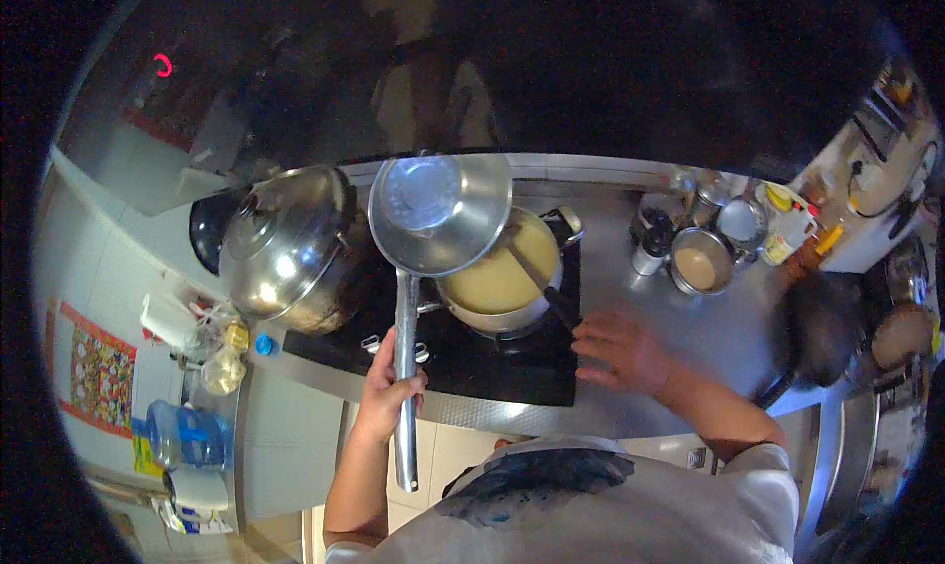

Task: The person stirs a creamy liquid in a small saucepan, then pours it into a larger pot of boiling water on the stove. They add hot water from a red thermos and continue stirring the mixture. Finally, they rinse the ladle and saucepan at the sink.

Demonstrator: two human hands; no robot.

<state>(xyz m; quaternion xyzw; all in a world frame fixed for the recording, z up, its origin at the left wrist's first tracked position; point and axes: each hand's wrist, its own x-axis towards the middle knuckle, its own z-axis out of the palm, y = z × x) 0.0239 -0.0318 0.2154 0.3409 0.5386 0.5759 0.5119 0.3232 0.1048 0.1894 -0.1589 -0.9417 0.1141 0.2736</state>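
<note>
My left hand (387, 394) grips the long tubular handle of a large stainless steel ladle (465, 246). Its wide bowl is raised over the left rim of a metal pot (509, 320) and hides part of it. Pale yellow liquid (480, 287) fills much of that pot, which sits on a black glass cooktop (472, 372). A utensil with a dark handle (562, 309) leans in the liquid, its lower end hidden. Beside the handle's end is my right hand (624, 353), slightly blurred, fingers extended and apart; whether they touch the handle is unclear.
Left of the ladle stands a big pot under a domed metal lid (284, 254). A small pan of light brown contents (695, 269), jars and a white jug (788, 235) crowd the right back counter. A dark wok-like pan (816, 328) sits far right. A dark range hood (590, 84) overhangs the back.
</note>
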